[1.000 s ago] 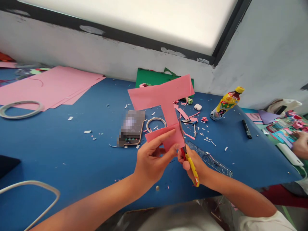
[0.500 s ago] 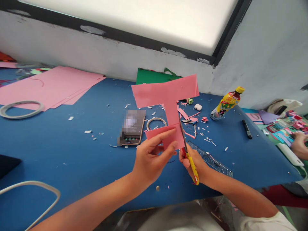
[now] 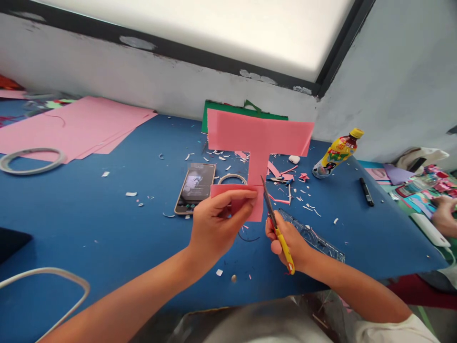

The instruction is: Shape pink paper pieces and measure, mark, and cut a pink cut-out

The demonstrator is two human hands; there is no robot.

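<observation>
My left hand (image 3: pixel 219 219) pinches a pink paper cutout (image 3: pixel 259 138) between thumb and fingers near its lower end. The paper stands upright above the table, with a wide bar on top and a narrower stem below; a crease or cut line crosses the stem near my fingertips. In my right hand (image 3: pixel 287 236) is a pair of scissors (image 3: pixel 280 236) with yellow and red handles, its fingers wrapped round them. The blades point up and left, their tips close to the stem's right edge. Whether they touch the paper I cannot tell.
On the blue table (image 3: pixel 117 238) lie a phone (image 3: pixel 196 186), a tape roll (image 3: pixel 232 179), a clear ruler (image 3: pixel 317 240), a black marker (image 3: pixel 366 192) and paper scraps. A bottle (image 3: pixel 335 155) stands at right. Pink sheets (image 3: pixel 85 126) lie left. Another person's hand (image 3: pixel 446 214) shows far right.
The pink paper has turned level, its top bar shifting right, and my left hand has moved slightly left. The scissors, earlier along the stem's edge, now sit a little apart from its lower part.
</observation>
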